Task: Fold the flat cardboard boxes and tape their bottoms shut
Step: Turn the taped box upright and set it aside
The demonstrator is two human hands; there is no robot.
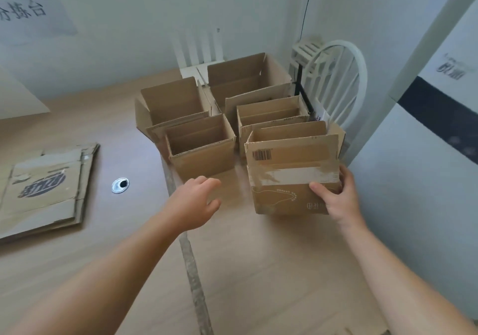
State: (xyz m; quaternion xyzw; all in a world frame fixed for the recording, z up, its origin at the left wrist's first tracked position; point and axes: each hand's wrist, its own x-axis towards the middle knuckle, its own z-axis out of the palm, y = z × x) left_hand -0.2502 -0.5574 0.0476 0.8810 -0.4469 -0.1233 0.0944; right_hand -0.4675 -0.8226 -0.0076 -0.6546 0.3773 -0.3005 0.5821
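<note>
My right hand [336,195] grips the near right corner of an upright folded box [289,177] with a barcode label and a strip of old tape on its front. It stands at the table's right, top flaps up. My left hand [198,201] hovers with loosely spread fingers and holds nothing, just in front of another open-topped box [204,153]. A stack of flat cardboard boxes [44,190] lies at the left of the table.
Three more folded boxes stand behind: one small [269,120], one at back left [170,102], one large [243,81]. A metal cable grommet [120,185] sits in the wooden table [245,270]. A white chair [338,76] stands at the back right, a white appliance [424,153] to the right.
</note>
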